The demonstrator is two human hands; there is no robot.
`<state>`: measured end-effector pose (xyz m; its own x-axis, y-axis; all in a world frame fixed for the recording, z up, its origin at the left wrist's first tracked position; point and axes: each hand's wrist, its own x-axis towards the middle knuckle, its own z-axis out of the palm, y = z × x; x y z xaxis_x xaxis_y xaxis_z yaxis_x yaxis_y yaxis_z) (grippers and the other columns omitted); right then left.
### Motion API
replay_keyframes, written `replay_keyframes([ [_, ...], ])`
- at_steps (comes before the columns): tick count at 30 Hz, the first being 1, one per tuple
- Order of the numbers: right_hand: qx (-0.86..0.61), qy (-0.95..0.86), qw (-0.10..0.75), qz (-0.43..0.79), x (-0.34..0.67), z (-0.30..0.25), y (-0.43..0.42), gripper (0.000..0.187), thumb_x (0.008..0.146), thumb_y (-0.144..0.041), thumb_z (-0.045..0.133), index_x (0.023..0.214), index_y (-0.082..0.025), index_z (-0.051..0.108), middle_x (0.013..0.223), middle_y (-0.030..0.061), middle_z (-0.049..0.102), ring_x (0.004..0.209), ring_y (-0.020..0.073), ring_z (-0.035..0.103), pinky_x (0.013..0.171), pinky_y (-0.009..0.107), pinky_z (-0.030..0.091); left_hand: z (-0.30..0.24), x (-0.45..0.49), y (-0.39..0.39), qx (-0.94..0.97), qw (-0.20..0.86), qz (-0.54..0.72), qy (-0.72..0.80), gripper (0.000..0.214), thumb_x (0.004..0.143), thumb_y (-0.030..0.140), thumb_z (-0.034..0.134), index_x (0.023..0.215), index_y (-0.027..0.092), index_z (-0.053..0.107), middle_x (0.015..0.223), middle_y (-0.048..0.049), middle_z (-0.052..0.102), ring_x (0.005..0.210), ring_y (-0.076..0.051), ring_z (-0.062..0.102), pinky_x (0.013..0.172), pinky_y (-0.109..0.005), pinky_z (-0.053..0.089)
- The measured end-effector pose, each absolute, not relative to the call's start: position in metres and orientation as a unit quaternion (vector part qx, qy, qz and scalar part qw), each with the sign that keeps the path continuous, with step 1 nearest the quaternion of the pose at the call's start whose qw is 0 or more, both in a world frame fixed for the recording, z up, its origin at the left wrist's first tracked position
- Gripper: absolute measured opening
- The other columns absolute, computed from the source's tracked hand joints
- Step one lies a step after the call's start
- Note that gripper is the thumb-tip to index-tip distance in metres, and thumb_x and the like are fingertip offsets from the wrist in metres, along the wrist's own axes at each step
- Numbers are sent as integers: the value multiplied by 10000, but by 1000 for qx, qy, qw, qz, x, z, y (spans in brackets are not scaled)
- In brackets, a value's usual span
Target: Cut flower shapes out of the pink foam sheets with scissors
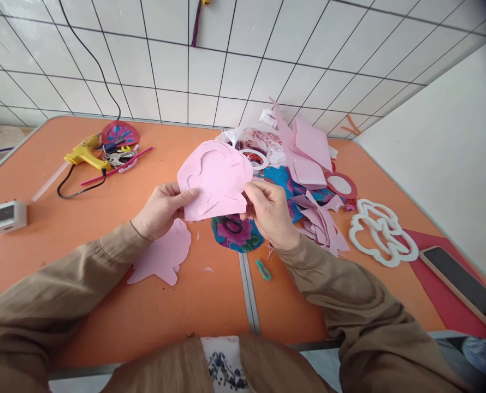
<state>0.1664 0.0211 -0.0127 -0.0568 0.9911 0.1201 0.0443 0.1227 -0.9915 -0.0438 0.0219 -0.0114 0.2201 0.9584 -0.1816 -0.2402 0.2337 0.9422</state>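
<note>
Holding a pale-pink, round-topped sheet of paper or foam (pixel 220 177) above the middle of an orange, flat-topped table (pixel 210 300): left hand (pixel 161 210) pinches its left edge, right hand (pixel 270 210) its right. Light, even pressure should avoid creasing.

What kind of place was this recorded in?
Probably a craft workspace, at home or in a small workshop; I can't tell which. A yellow glue gun, pink offcuts and a pink sheet with cut outlines suggest it.

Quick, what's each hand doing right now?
Left hand: closed, holding the pink sheet by its left side.
Right hand: closed, pinching the pink sheet's right side.
</note>
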Motion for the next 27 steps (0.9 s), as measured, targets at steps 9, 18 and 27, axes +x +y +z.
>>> replay_keyframes([
  [9,-407,-522,498,560,168,-12,22,325,845,-362,570,575,-187,521,458,-19,552,385,87,485,388,219,289,-14,-45,24,402,668,458,427,287,647,360,860,682,108,727,568,-52,679,437,-151,615,379,-232,482],
  [18,-412,-536,476,562,168,-8,20,384,862,-443,613,589,-184,537,420,-24,550,372,75,446,391,212,283,-14,-47,26,389,700,443,403,283,636,353,876,664,113,729,557,-47,673,435,-137,614,365,-203,492],
  [27,-422,-581,483,500,169,-10,19,398,920,-418,564,597,-189,529,432,-30,560,381,73,443,407,208,313,-14,-47,26,378,715,430,401,266,611,342,892,669,134,736,582,-38,682,440,-127,613,364,-194,492],
])
